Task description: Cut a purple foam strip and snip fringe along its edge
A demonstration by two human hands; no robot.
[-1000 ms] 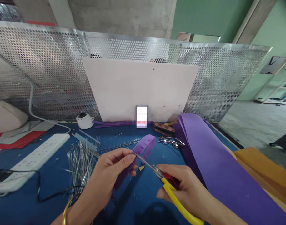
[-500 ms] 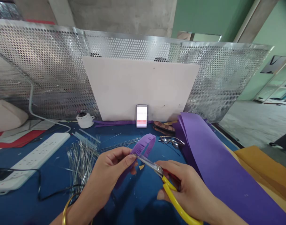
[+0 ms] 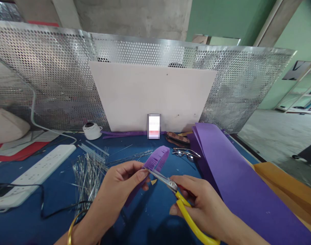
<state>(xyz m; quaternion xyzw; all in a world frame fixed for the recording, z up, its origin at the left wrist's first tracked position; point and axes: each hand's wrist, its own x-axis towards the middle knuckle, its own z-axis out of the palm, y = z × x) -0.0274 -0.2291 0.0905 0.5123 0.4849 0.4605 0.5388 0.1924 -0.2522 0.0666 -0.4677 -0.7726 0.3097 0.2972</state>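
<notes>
Between thumb and fingers, my left hand [image 3: 127, 180] pinches a purple paper strip [image 3: 157, 157] that curls up into a loop, with a row of slits along its edge. My right hand [image 3: 198, 199] grips yellow-handled scissors [image 3: 188, 216]. Their metal blades point up and left, and the tips meet the strip's edge just by my left thumb. The far end of the strip hangs below my left hand, partly hidden by it. A small tan scrap [image 3: 153, 182] shows on the table beneath the blades.
Thin metal wires [image 3: 86, 180] lie in a bundle left of my left hand, near a white power strip [image 3: 35, 173]. Eyeglasses [image 3: 186, 154], a checkered case [image 3: 177, 139] and large purple sheets [image 3: 229, 170] are to the right. A white cup [image 3: 92, 131] stands at the back.
Both hands stay nearly in place. The scissors' handles shift very slightly left, with the blade tips still at the strip's edge.
</notes>
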